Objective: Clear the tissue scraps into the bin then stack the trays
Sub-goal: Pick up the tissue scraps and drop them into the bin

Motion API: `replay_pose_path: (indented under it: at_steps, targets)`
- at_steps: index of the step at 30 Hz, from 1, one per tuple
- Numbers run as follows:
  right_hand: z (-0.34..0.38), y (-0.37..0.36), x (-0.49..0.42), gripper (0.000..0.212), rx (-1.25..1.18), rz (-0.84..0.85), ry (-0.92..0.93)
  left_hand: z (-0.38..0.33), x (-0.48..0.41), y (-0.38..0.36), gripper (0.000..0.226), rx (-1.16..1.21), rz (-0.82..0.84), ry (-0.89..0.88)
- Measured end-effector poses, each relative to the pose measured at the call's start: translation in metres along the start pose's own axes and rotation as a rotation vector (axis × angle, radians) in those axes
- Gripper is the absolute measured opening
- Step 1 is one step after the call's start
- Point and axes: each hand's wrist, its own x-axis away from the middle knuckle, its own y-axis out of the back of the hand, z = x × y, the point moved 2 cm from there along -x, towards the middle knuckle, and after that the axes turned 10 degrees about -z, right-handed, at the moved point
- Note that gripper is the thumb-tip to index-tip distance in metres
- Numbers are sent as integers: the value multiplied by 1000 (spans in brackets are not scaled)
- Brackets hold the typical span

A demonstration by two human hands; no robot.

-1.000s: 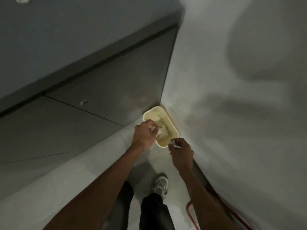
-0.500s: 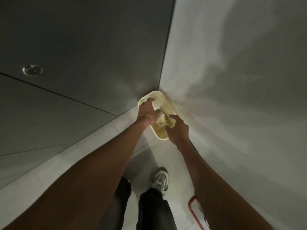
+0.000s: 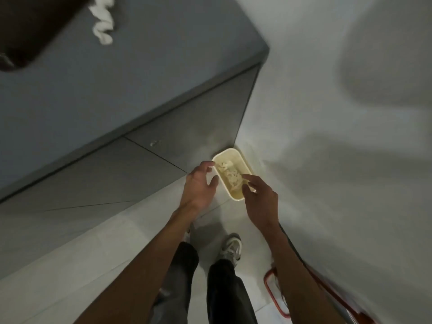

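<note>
A white wall (image 3: 327,113) is running along the right of the bin (image 3: 236,195), touching its long side. A grey cabinet (image 3: 117,101) is standing behind and to the left of the bin, with its door face meeting the bin's far end. The bin is therefore sitting in the corner where the two join. Pale floor (image 3: 93,253) is spreading out from the bin's near end toward the person.

The person is standing just short of the bin in dark trousers (image 3: 224,288), with both bare arms reaching down to it. A dark slab (image 3: 25,26) is lying on the cabinet top, well apart from the bin and up to its left. It is too blurred to identify.

The bin is cream, oblong and upright, its mouth facing up.

The left hand (image 3: 199,185) is hovering just beside the bin's left rim, fingers spread and loosely bent, gripping nothing. The right hand (image 3: 260,202) is hanging over the bin's near end, fingers extended toward the contents and holding nothing.

A red frame (image 3: 271,291) is lying by the wall, well on the near side of the bin. One grey shoe (image 3: 231,247) is pointing at the bin.

Tissue scraps (image 3: 230,175) are lying heaped inside the bin. A white tissue twist (image 3: 102,22) is resting on the cabinet top beside the dark slab, far from the bin.
</note>
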Motion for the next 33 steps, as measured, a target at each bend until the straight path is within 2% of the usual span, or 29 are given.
replay_pose_path:
  at_steps: [8,16,21,24,30,33]
  targets:
    - [130,88,53,21,-183,-61,208,-91,77,137,25,175,-131,-56]
    - [241,117,70,15,-237,-10,330,-135,97,237,20,235,-281,-127]
    - [290,94,55,18,-182,56,409,-143,66,288,19,234,-374,-159]
    - [330,74,43,25,-104,81,538,-146,53,315,16,229,-394,-170]
    - [416,17,4,50,142,121,747,-131,39,351,18,187,-387,-157]
    - [447,-14,-27,65,260,125,790,-119,37,364,22,175,-366,-135]
